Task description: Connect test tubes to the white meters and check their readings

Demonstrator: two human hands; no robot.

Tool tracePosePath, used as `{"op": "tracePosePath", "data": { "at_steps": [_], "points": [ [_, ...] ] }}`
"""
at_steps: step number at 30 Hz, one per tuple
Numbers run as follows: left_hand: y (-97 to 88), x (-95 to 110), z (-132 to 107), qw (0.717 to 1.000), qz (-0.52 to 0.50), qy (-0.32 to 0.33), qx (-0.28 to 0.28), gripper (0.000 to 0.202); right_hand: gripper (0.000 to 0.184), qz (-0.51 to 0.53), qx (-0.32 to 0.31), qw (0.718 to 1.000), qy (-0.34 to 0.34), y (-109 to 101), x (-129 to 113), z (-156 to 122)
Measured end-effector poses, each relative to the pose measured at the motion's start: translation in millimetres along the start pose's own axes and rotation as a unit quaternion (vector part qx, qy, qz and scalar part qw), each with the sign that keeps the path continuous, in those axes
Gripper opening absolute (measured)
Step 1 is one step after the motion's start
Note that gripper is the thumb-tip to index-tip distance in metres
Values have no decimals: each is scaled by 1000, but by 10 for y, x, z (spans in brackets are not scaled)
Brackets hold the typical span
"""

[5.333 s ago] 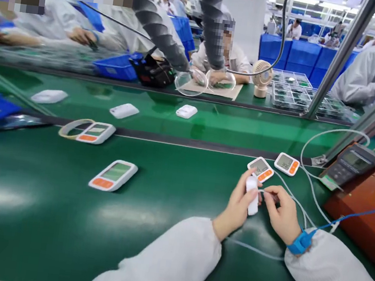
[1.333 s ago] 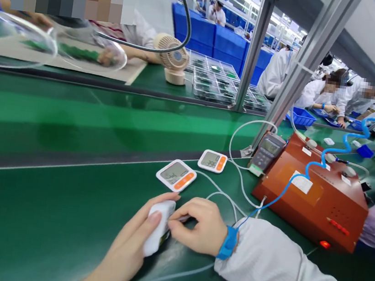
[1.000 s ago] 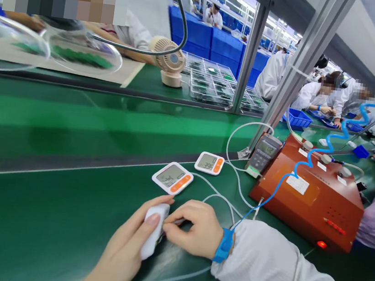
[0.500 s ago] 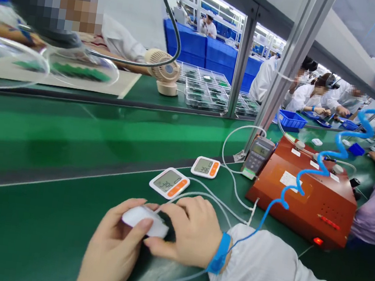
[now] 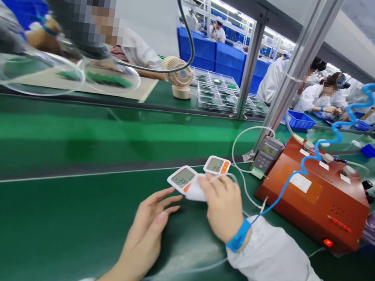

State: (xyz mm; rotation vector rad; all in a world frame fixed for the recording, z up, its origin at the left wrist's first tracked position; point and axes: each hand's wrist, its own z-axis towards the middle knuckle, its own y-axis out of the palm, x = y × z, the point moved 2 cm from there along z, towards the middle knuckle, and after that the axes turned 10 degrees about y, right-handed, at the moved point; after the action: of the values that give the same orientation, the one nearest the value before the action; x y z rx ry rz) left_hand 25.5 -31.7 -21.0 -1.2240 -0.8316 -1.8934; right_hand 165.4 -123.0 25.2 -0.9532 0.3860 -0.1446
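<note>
My right hand [image 5: 223, 200], wearing a blue wrist strap [image 5: 239, 236], is closed on a white plastic device [image 5: 196, 190] with a thin tube by it. This device partly covers a digital monitor [image 5: 182, 176] with a white case and orange buttons. A matching monitor [image 5: 217, 165] lies just behind, its screen lit with digits. Below the nearer monitor, my left hand [image 5: 151, 228] is empty, with its fingers apart and the fingertips close to the monitor's lower edge. The underside of the white device is hidden.
An orange-brown metal box [image 5: 313, 208] with a glowing red switch stands at the right. Against it leans a grey handheld meter [image 5: 267, 155]. A coiled blue cord [image 5: 338, 133] hangs across the box. Beyond the ledge are a small fan [image 5: 178, 77], clear compartment trays [image 5: 216, 91] and co-workers.
My right hand has carried the white device up and right to the monitors. My left hand has let go of it and opened. The view has shifted slightly left.
</note>
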Motion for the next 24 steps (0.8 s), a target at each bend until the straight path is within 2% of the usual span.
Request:
{"op": "tracePosePath", "data": {
  "at_steps": [4,8,11,19,22,24],
  "points": [
    [-2,21,-18,999,37,4,-12,46,49,-69,-60,990,107,-18,206,52],
    [-24,38,-37,998,65,-8,-25,43,52,-106,-95,976,165,-5,384,99],
    [-22,77,-38,995,85,-14,-47,40,43,-111,-113,967,201,-11,467,130],
    [-6,131,-32,992,104,7,-77,33,21,-158,-150,947,236,-59,532,134],
    [-3,127,-37,991,107,2,-78,33,14,-175,-142,945,239,-110,502,155],
    [-1,120,-41,991,109,2,-75,32,15,-163,-114,958,208,-134,406,161]
  ]
}}
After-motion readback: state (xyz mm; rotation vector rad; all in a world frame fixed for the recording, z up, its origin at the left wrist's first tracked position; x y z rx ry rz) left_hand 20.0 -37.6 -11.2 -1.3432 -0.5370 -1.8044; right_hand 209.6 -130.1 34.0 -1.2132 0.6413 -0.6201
